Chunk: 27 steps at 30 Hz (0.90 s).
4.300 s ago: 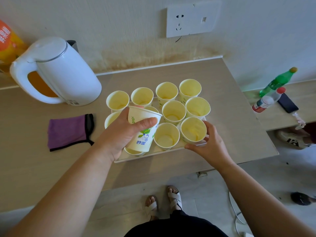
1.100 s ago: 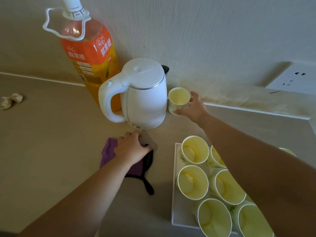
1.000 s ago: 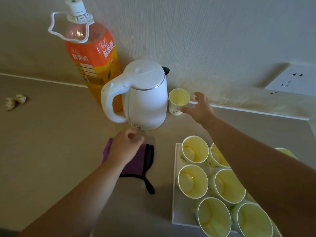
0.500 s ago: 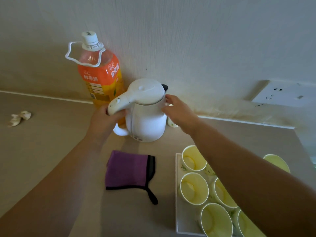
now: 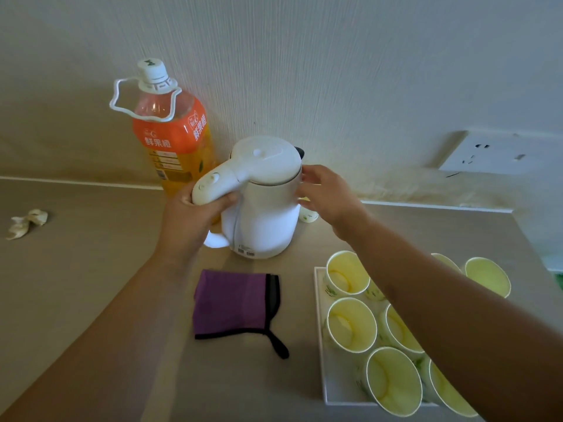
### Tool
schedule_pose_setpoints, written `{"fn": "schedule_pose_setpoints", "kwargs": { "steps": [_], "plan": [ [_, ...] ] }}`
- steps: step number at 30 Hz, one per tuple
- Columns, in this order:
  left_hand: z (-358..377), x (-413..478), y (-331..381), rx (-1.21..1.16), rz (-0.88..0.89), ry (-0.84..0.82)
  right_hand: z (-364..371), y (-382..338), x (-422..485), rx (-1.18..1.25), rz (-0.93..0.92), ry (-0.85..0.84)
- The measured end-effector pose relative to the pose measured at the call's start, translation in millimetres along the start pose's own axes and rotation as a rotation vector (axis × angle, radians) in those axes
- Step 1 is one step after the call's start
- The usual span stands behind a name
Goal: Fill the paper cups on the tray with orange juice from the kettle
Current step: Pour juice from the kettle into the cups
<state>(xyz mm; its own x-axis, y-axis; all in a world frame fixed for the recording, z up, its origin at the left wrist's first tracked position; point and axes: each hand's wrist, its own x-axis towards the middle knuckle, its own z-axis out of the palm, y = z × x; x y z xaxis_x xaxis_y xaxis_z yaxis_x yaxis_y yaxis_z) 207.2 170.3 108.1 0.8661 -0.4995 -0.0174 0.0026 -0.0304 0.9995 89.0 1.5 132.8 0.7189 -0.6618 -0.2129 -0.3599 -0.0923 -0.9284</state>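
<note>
The white kettle [image 5: 265, 205] stands on the tabletop near the wall, lid closed. My left hand [image 5: 192, 220] is wrapped around its handle. My right hand [image 5: 326, 193] rests with spread fingers against the kettle's right side by the lid rim. A single paper cup [image 5: 308, 215] stands behind my right hand, mostly hidden. The white tray [image 5: 320, 330] at the lower right holds several empty paper cups [image 5: 350, 324]; my right forearm covers some of them.
A large orange juice bottle [image 5: 170, 138] stands against the wall left of the kettle. A purple cloth [image 5: 234, 303] lies in front of the kettle. A crumpled paper scrap [image 5: 26, 222] lies far left. A wall socket [image 5: 493, 153] is at the right.
My left hand left the purple cloth and took the kettle's handle. My right hand let go of the single cup and moved onto the kettle's side. The view shifted back slightly.
</note>
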Motion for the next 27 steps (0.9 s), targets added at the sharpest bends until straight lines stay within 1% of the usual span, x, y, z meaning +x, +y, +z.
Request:
{"fn": "schedule_pose_setpoints", "kwargs": {
  "steps": [2, 5, 7, 9, 11, 13, 14, 15, 17, 20, 24, 27],
  "plan": [
    [-3, -6, 16, 0.026, 0.050, 0.018, -8, -7, -10, 0.027, -0.028, 0.015],
    [-7, -19, 44, 0.046, 0.095, 0.012, -27, -20, -33, -0.009, -0.090, -0.013],
    [-11, -30, 59, 0.036, 0.116, -0.002, -41, -31, -52, -0.083, -0.149, -0.052],
    [-13, -42, 70, 0.056, 0.116, 0.018, -53, -42, -68, -0.251, -0.216, -0.058],
    [-13, -56, 80, 0.066, 0.111, 0.047, -64, -50, -79, -0.432, -0.339, 0.011],
    [-12, -76, 87, 0.072, 0.108, 0.062, -72, -58, -91, -0.498, -0.480, 0.078],
    [-12, -84, 90, 0.081, 0.109, 0.064, -74, -62, -96, -0.507, -0.548, 0.075],
    [-12, -92, 92, 0.088, 0.106, 0.067, -75, -64, -99, -0.515, -0.609, 0.042],
    [-12, -109, 94, 0.109, 0.100, 0.084, -75, -66, -106, -0.543, -0.674, -0.090],
    [-16, -131, 93, 0.177, 0.081, 0.093, -73, -66, -119, -0.577, -0.674, -0.266],
    [-17, -158, 90, 0.217, 0.064, 0.077, -71, -64, -130, -0.679, -0.675, -0.355],
    [-16, -169, 90, 0.266, 0.067, 0.102, -70, -61, -134, -0.685, -0.673, -0.403]
  ]
}}
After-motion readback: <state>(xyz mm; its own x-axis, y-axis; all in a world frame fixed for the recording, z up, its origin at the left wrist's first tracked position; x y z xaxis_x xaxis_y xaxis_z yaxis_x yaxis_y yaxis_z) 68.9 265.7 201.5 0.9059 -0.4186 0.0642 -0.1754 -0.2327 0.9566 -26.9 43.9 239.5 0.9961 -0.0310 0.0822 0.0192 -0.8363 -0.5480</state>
